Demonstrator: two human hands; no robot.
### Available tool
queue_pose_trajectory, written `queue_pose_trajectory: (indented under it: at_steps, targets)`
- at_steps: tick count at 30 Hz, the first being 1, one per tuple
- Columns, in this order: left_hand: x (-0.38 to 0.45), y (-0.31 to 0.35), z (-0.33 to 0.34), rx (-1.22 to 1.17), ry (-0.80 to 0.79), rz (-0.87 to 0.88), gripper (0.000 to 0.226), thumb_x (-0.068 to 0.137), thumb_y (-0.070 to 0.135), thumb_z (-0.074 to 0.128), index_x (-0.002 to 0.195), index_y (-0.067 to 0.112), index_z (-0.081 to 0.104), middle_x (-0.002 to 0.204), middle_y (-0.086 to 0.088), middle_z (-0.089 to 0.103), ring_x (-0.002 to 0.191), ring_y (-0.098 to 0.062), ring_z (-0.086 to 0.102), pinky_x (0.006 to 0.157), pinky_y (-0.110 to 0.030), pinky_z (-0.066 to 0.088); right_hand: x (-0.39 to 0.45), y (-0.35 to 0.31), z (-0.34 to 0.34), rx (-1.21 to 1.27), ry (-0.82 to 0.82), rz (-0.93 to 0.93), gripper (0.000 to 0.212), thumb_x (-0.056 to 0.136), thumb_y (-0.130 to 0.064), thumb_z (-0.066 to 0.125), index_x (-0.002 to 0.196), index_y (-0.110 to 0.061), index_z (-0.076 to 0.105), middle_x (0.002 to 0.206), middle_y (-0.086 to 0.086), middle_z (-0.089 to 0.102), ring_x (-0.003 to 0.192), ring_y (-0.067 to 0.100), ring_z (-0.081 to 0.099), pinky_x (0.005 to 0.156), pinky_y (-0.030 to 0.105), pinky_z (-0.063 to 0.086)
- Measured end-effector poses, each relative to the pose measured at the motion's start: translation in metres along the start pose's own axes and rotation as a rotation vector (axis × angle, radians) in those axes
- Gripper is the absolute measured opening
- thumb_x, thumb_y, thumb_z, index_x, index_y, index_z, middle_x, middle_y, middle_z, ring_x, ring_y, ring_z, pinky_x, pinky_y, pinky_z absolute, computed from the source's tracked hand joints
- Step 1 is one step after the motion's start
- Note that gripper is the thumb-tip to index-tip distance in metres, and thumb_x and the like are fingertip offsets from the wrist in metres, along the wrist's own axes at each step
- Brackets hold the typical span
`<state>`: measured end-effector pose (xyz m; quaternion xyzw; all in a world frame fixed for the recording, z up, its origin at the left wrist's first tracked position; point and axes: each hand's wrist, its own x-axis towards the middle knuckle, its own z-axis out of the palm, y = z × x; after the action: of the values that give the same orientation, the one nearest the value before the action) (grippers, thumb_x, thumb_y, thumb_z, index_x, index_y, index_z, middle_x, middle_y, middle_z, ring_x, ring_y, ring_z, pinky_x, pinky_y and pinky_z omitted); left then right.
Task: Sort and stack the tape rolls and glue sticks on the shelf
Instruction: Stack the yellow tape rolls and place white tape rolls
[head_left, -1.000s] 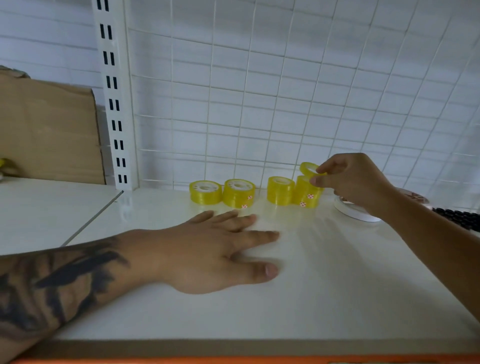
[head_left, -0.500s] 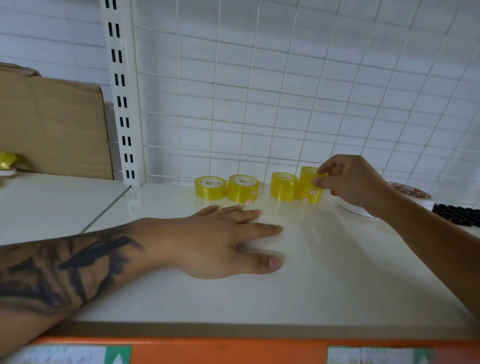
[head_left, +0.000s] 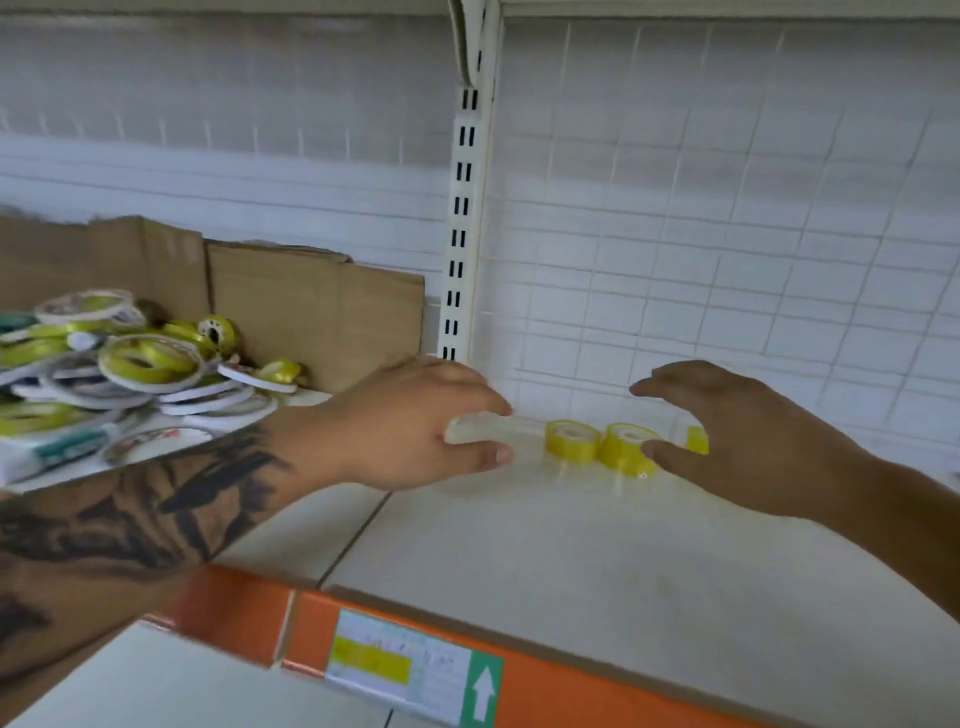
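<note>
Small yellow tape rolls stand in a row at the back of the white shelf: one roll, a second roll, and a sliver of a third behind my right hand. My right hand hovers over that row with fingers spread and relaxed, thumb tip beside the second roll, holding nothing. My left hand is at the foot of the shelf upright, left of the rolls, fingers loosely curled. A pale blurred piece shows between its thumb and fingers; contact is unclear.
A loose heap of tape rolls, white and yellow-green, lies on the neighbouring shelf at the left, in front of brown cardboard. A slotted white upright divides the two bays. A wire grid backs the shelf. An orange front edge carries a label.
The view has swung left, revealing the heap of tape rolls. My left hand lifted off the shelf and moved back-left to the upright. My right hand let go of the stacked roll and opened.
</note>
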<state>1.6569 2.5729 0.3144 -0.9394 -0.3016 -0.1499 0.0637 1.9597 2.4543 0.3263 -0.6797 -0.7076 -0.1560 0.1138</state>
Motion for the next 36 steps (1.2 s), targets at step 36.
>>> queue_pose_trajectory:
  at_steps: [36]
  targets:
    - [-0.146, -0.271, -0.026, 0.092, 0.200, -0.556, 0.020, 0.088, 0.037, 0.071, 0.103, 0.025, 0.072, 0.108, 0.002, 0.068, 0.099, -0.021, 0.062, 0.075, -0.030, 0.045, 0.247, -0.348, 0.131, 0.513, -0.058, 0.083, 0.031, 0.092, -0.056, 0.062, 0.093, -0.026, 0.059, 0.084, -0.002, 0.066, 0.076, 0.016, 0.061, 0.066, 0.033, 0.046]
